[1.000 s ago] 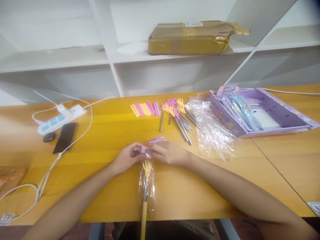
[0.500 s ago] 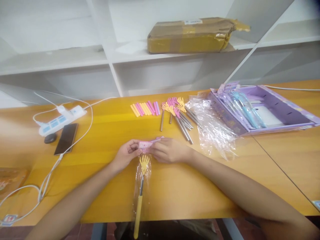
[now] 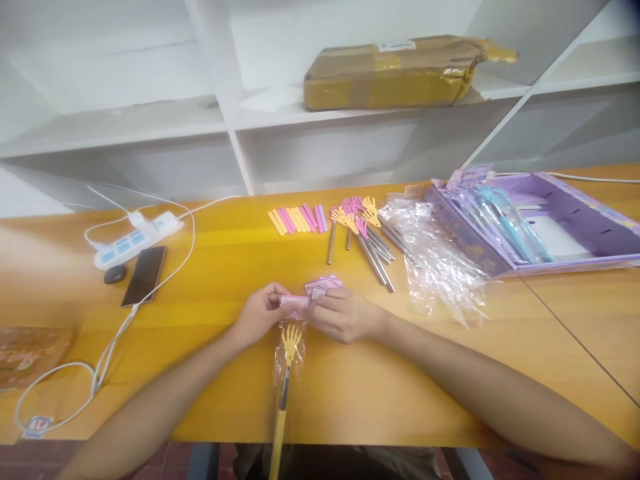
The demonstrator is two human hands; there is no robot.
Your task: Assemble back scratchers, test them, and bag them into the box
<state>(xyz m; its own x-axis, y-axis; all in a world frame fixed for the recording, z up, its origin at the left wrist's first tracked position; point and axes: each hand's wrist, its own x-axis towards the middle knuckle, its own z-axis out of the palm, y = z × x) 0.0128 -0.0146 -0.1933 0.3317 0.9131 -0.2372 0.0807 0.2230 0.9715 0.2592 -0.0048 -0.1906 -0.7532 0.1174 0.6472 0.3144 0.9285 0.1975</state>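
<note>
My left hand (image 3: pixel 259 313) pinches the left end of a small pink header card (image 3: pixel 294 306). At the card's right end the fingers of my right hand (image 3: pixel 346 316) are closed, and what lies between them is partly hidden. Below the card hangs a clear plastic bag (image 3: pixel 301 357) with a yellow hand-shaped back scratcher (image 3: pixel 291 340) inside, its handle reaching past the table's front edge. More pink printed cards (image 3: pixel 316 285) lie just behind my right hand. Further back are loose back scratchers (image 3: pixel 373 243) with metal rods, and a row of yellow, pink and purple handle tubes (image 3: pixel 299 219).
Clear plastic bags (image 3: pixel 435 257) lie at right, beside a purple box (image 3: pixel 575 267) holding wrapped back scratchers. At left are a power strip (image 3: pixel 140 241), a phone (image 3: pixel 144 275), a black mouse-like object (image 3: pixel 115 274) and white cables. A taped parcel (image 3: pixel 400 80) rests on the shelf.
Both hands and the bagged back scratcher sit slightly lower in view, the card now tilted and nearer me. More of the loose cards shows behind my right hand. The whole view has shifted slightly.
</note>
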